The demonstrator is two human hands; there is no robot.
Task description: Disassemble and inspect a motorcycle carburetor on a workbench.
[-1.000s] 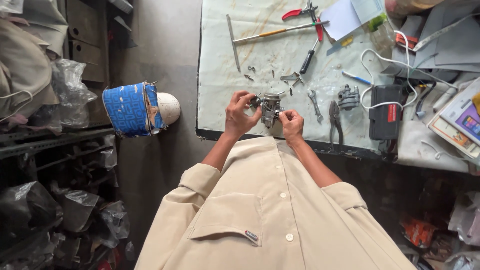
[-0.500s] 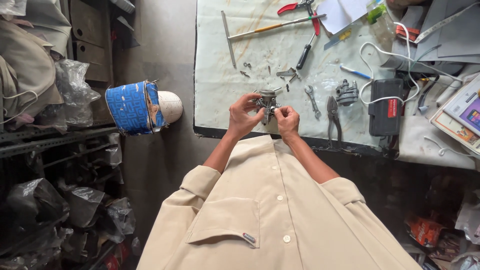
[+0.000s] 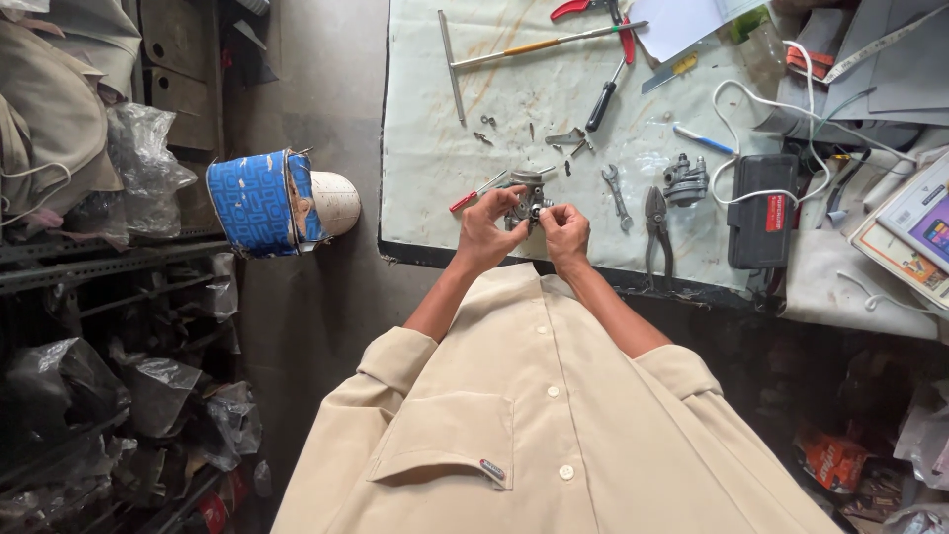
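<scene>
Workbench (image 3: 435, 148): both hands, left (image 3: 486, 229) and right (image 3: 565, 233), grip carburetor (image 3: 527, 194); loose screws (image 3: 486, 123) beyond could scatter if bumped.

A grey concrete floor (image 3: 316, 316) is lying in daylight between a metal rack (image 3: 89, 267) of plastic bags and the pale-covered workbench (image 3: 435, 168).

black box (image 3: 761, 210) right of bench centre, small red label (image 3: 776, 213) | white-purple printed carton (image 3: 919, 222) at right edge | blue patterned wrapper on can (image 3: 255, 203) left of bench
</scene>
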